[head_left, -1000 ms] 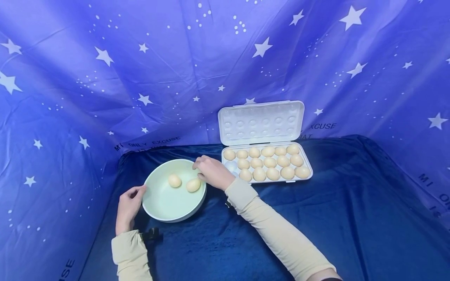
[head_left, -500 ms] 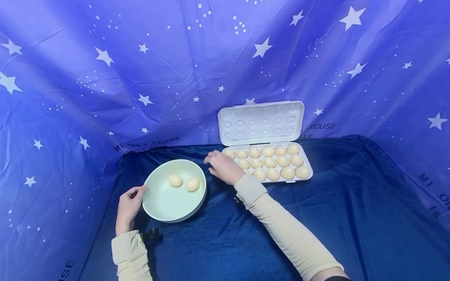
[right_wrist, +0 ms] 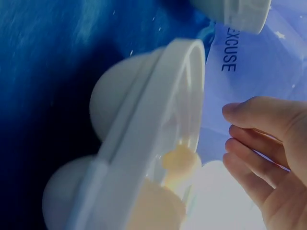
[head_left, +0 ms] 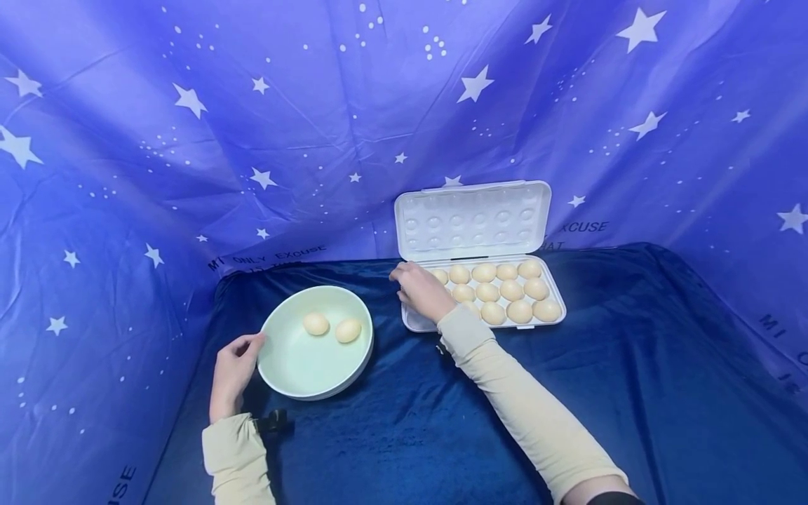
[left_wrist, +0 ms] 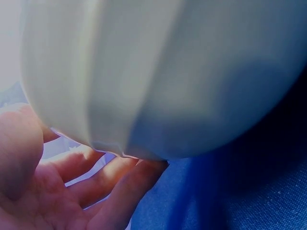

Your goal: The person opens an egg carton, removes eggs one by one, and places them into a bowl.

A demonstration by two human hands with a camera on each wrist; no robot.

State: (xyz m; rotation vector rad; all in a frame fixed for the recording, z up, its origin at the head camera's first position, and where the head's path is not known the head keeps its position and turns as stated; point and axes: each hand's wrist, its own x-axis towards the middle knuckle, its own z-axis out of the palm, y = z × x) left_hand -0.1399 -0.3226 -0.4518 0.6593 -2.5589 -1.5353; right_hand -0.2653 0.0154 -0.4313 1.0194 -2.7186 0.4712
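My left hand (head_left: 232, 372) holds the rim of a pale green bowl (head_left: 303, 379) at its left side. In the left wrist view the fingers (left_wrist: 132, 189) touch the bowl's wall. Two eggs, a left egg (head_left: 315, 324) and a right egg (head_left: 348, 330), lie in the bowl. Above the left end of a white egg carton (head_left: 421, 325) hovers my right hand (head_left: 426, 291), its fingers loosely bent and holding nothing. It hides the carton's left cups in the head view. Several eggs (head_left: 493, 313) fill the visible cups.
The carton's lid (head_left: 473, 221) stands raised at the back against a purple curtain (head_left: 353, 91) with white stars. Dark blue cloth (head_left: 404, 435) covers the table, with a strip of it between bowl and carton.
From the bowl's right rim, my right hand has moved right to above the carton's left end. My left hand keeps its place on the bowl. Both eggs in the bowl have shifted slightly.
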